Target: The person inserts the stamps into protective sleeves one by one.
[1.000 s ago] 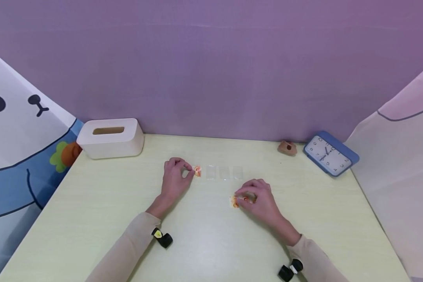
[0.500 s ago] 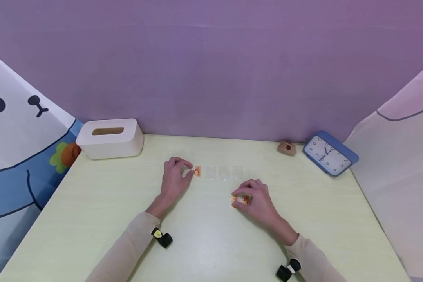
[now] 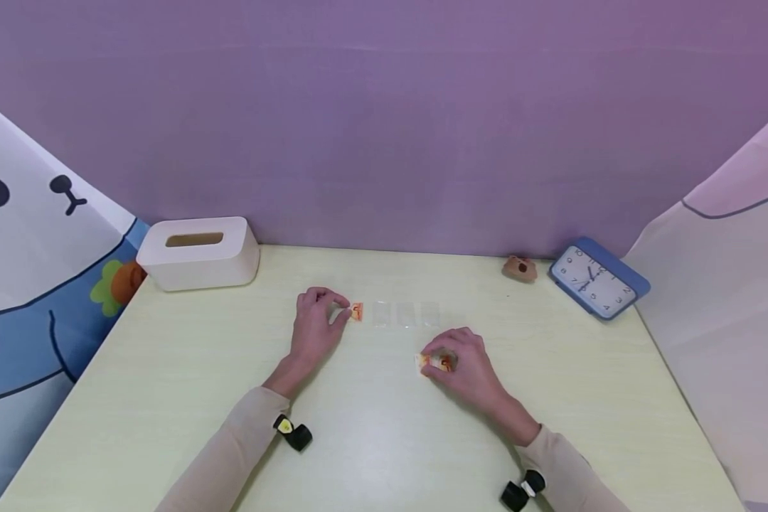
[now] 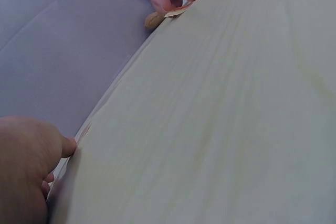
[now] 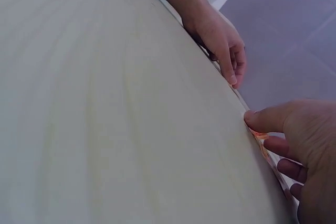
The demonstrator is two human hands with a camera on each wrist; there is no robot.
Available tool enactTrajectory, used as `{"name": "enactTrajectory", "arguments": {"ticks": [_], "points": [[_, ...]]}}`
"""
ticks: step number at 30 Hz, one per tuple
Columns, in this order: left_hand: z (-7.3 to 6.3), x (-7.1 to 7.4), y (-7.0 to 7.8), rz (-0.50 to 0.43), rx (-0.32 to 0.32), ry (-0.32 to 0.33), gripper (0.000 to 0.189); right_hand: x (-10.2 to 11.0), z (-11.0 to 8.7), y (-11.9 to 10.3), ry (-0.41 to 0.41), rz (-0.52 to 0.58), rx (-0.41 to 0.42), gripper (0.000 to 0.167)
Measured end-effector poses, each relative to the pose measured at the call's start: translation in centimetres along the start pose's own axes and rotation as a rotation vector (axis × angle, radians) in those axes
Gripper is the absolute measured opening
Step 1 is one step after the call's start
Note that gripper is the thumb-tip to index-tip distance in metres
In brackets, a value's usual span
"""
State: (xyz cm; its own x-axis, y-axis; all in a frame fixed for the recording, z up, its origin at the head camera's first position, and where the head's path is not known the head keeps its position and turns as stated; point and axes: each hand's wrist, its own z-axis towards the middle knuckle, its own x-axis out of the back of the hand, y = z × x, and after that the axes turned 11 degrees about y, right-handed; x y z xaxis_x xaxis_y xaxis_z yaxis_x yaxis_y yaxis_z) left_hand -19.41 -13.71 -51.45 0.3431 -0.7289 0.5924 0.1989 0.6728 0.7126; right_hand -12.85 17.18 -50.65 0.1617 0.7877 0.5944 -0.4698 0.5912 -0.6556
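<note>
My left hand (image 3: 313,323) pinches, thumb against forefinger, the left edge of a small orange-printed square (image 3: 357,311) lying flat on the table. To the right of that square, several clear, thin squares (image 3: 405,314) lie in a row. Nearer the front, my right hand (image 3: 470,366) holds a small orange-and-white printed piece (image 3: 445,363) between thumb and fingers. In the left wrist view, this thin piece (image 4: 178,11) appears edge-on, bent a little, close over the tabletop. The right wrist view shows its orange print (image 5: 259,135) beside the thumb.
A white tissue box (image 3: 198,252) stands at the back left of the pale wooden table (image 3: 358,441). At the back right are a small brown object (image 3: 520,268) and a blue-framed clock (image 3: 598,281). A purple cloth (image 3: 384,142) hangs behind.
My right hand has shifted slightly left along the printed piece, and more orange print shows between its fingers. My left hand has stayed almost in place at the orange-printed square.
</note>
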Motion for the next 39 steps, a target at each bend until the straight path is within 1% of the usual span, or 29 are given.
{"name": "enactTrajectory", "arguments": {"ticks": [8, 14, 18, 22, 25, 28, 30, 35, 39], "points": [[0.04, 0.08, 0.08, -0.005, 0.003, -0.004, 0.010, -0.07, 0.09, 0.08, 0.012, 0.025, -0.028, 0.028], [0.03, 0.19, 0.22, -0.012, 0.011, -0.007, 0.010, -0.18, 0.01, 0.30, 0.049, 0.049, -0.018, 0.026], [0.00, 0.23, 0.17, -0.011, 0.009, -0.011, 0.010, -0.23, -0.06, 0.45, 0.062, 0.050, 0.001, 0.026], [-0.01, 0.24, 0.03, -0.008, 0.007, -0.015, 0.011, -0.27, -0.08, 0.54, 0.049, 0.053, 0.040, 0.024], [-0.04, 0.28, 0.04, -0.011, 0.006, -0.016, 0.012, -0.29, -0.10, 0.64, 0.039, 0.059, 0.051, 0.020], [-0.08, 0.33, 0.08, -0.017, 0.008, -0.014, 0.012, -0.29, -0.12, 0.69, 0.036, 0.067, 0.040, 0.017], [-0.10, 0.36, 0.11, -0.021, 0.009, -0.013, 0.012, -0.26, -0.10, 0.61, 0.032, 0.079, 0.017, 0.015], [-0.07, 0.40, 0.07, -0.022, 0.009, -0.012, 0.011, -0.12, -0.05, 0.26, 0.023, 0.095, -0.044, 0.018], [-0.06, 0.39, 0.10, -0.024, 0.013, -0.013, 0.013, -0.06, -0.05, 0.12, 0.029, 0.095, -0.057, 0.020]]}}
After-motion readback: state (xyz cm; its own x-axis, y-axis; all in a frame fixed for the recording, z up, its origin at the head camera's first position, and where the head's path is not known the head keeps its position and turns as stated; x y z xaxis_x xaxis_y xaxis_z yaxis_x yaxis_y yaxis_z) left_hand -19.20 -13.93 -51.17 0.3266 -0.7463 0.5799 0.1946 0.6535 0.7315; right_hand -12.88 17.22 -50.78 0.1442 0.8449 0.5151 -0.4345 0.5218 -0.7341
